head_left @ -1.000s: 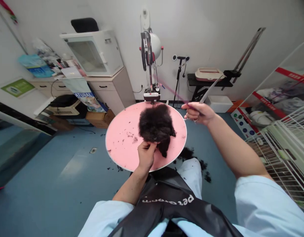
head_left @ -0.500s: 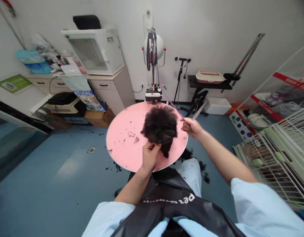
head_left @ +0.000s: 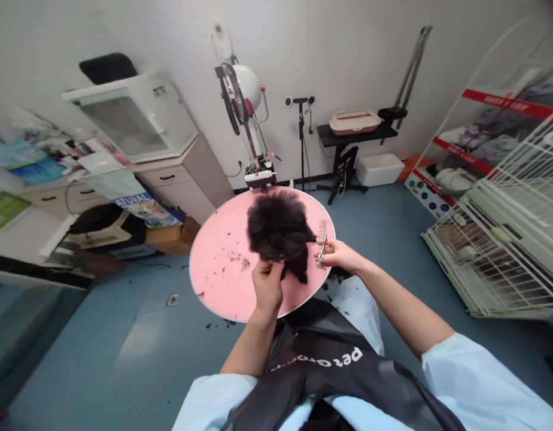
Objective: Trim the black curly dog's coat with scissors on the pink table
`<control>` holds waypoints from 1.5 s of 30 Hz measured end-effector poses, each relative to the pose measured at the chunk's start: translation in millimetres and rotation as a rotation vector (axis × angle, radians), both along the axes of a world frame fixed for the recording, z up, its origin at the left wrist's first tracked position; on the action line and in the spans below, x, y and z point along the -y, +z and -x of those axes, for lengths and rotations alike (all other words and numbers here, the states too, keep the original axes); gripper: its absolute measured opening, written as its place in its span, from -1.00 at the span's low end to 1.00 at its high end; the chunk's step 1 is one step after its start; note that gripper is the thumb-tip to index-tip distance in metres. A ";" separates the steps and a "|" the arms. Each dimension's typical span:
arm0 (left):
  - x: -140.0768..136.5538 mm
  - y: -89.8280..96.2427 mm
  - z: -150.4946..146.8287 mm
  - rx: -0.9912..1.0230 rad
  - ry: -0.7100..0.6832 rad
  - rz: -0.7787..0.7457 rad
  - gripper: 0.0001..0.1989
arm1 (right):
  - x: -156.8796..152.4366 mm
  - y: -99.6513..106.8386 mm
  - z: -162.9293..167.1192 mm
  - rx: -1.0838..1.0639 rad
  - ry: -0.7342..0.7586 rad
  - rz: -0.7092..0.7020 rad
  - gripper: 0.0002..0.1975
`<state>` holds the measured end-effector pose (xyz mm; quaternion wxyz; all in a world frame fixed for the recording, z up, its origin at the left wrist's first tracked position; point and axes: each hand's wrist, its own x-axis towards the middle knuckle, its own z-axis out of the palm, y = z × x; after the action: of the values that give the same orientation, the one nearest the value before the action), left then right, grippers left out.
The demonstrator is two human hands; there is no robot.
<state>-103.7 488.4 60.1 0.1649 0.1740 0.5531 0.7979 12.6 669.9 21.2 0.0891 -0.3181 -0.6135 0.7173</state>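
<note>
Gripping dark fur, left hand (head_left: 267, 284) hides dog (head_left: 279, 230) underside, right hand (head_left: 337, 255) grasping scissors (head_left: 322, 251) and comb (head_left: 322, 228), near right worktop (head_left: 222, 269) edge, left half open.

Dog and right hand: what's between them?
Head view: only scissors and a pink comb, held in the right hand, beside the dog.

— What's on the table (head_left: 222, 281)?
— It's round and pink; a small black dog (head_left: 279, 230) stands on it, and dark fur clippings (head_left: 236, 258) lie scattered to its left.
</note>
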 end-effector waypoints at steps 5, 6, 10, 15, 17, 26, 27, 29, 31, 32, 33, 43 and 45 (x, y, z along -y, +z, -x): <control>-2.0 -1.2 -0.4 -0.030 0.028 0.017 -0.67 | 51.9 45.9 -8.4 -0.228 0.093 -0.249 -0.57; -2.2 -1.7 -0.3 -0.032 0.028 0.024 -0.68 | 58.6 50.4 -8.0 -0.254 0.101 -0.292 -0.60; -2.2 -4.2 0.2 -0.034 0.028 0.036 -0.68 | 67.9 55.6 -3.2 -0.296 0.141 -0.397 -0.70; -1.4 -5.8 -0.1 -0.052 0.041 0.073 -0.69 | 64.8 55.6 2.4 -0.278 0.134 -0.377 -0.77; -1.2 -5.7 -0.7 -0.051 0.032 0.072 -0.71 | 63.8 57.2 3.1 -0.272 0.138 -0.352 -0.75; -1.8 -4.6 -3.5 -0.038 0.015 0.032 -0.71 | 51.7 64.3 0.2 -0.279 0.221 -0.239 -0.71; -1.7 -4.3 -3.8 -0.039 0.017 0.028 -0.71 | 49.8 65.1 0.2 -0.279 0.230 -0.229 -0.71; -1.3 -3.0 -4.7 -0.042 0.022 0.028 -0.71 | 46.0 67.5 0.4 -0.280 0.242 -0.207 -0.71; -0.7 -0.9 -5.8 -0.048 0.016 0.034 -0.70 | 42.4 70.3 0.9 -0.260 0.256 -0.199 -0.69; -0.3 0.1 -6.4 -0.051 0.009 0.035 -0.69 | 40.7 71.8 1.2 -0.245 0.267 -0.202 -0.69; 0.0 1.0 -6.9 -0.054 0.005 0.035 -0.69 | 39.1 73.0 1.5 -0.230 0.280 -0.206 -0.68; 1.8 -0.2 -4.8 -0.035 -0.003 0.064 -0.68 | 23.1 84.5 -0.7 -0.174 0.342 -0.208 -0.61; 1.9 0.2 -3.8 -0.028 -0.001 0.065 -0.68 | 18.5 91.3 -2.8 -0.150 0.377 -0.245 -0.59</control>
<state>-99.8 486.5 60.2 0.1631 0.1801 0.5811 0.7767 15.4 651.4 112.4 0.0368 -0.1306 -0.7364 0.6628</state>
